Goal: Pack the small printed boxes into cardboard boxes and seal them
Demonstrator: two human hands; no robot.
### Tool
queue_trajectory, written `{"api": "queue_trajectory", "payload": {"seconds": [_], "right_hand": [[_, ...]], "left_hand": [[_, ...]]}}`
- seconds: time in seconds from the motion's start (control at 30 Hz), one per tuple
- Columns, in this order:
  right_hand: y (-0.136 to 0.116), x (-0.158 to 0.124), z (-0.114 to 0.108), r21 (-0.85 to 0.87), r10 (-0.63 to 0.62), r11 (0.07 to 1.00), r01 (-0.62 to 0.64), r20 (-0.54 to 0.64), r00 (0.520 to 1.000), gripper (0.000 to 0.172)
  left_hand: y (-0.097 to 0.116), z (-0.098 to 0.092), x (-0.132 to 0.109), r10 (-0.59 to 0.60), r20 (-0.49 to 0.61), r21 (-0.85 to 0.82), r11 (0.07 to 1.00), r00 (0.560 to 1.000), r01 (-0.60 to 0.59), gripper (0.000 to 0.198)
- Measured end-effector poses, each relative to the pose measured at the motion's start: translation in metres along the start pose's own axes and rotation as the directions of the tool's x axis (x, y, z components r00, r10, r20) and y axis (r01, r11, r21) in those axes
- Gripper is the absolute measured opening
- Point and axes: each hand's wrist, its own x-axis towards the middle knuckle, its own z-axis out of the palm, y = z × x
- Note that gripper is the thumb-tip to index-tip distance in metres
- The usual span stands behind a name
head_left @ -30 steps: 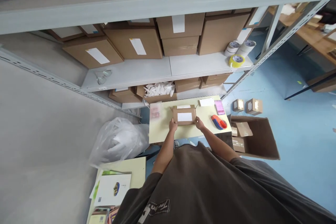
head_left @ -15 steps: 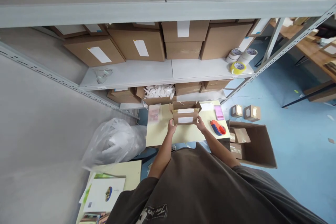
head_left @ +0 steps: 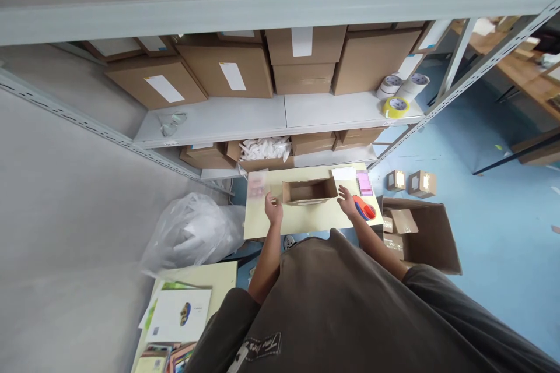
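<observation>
Leaving bare table (head_left: 306, 218) toward its near edge, the carton (head_left: 309, 192) opens upward, lengthwise left-to-right; left hand (head_left: 273, 208) and right hand (head_left: 347, 203) flank it, fingers apart.

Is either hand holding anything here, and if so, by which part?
Nothing is held: the left hand and right hand are open, one on each side of the open cardboard box.

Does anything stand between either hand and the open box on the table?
Nothing visible: the left hand and right hand flank the open box closely. The tape dispenser lies on the right hand's outer side.
</observation>
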Motion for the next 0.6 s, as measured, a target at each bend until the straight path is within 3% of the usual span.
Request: {"api": "queue_trajectory", "payload": {"seconds": [0.07, 0.13, 0.23, 0.3, 0.4, 0.53, 0.6], "right_hand": [[-0.01, 0.004, -0.003, -0.033, -0.053, 0.998, 0.051, -0.062, 0.997, 0.064], [-0.023, 0.01, 0.0, -0.1, -0.15, 0.985, 0.143, -0.073, 0.986, 0.052], [-0.042, 0.022, 0.013, -0.221, -0.317, 0.919, 0.327, 0.083, 0.945, 0.044], [-0.051, 0.032, 0.022, -0.294, -0.369, 0.858, 0.422, 0.221, 0.903, 0.048], [-0.06, 0.047, 0.034, -0.388, -0.343, 0.793, 0.469, 0.352, 0.871, 0.064], [-0.068, 0.069, 0.043, -0.464, -0.205, 0.792, 0.397, 0.41, 0.888, 0.087], [-0.07, 0.08, 0.045, -0.481, -0.138, 0.797, 0.365, 0.444, 0.885, 0.098]], "left_hand": [[0.016, -0.006, 0.004, 0.111, -0.014, -0.061, 0.992, 0.994, -0.111, 0.055], [0.032, -0.006, 0.007, 0.25, 0.096, -0.063, 0.967, 0.963, -0.245, 0.045], [0.048, 0.003, 0.01, 0.367, 0.297, 0.008, 0.922, 0.881, -0.387, 0.041], [0.052, 0.01, 0.013, 0.355, 0.335, 0.067, 0.915, 0.873, -0.398, 0.053], [0.048, 0.017, 0.017, 0.299, 0.343, 0.099, 0.931, 0.891, -0.35, 0.063], [0.04, 0.019, 0.022, 0.289, 0.424, 0.018, 0.945, 0.858, -0.327, 0.034], [0.034, 0.02, 0.023, 0.276, 0.453, -0.055, 0.958, 0.848, -0.283, 0.03]]}}
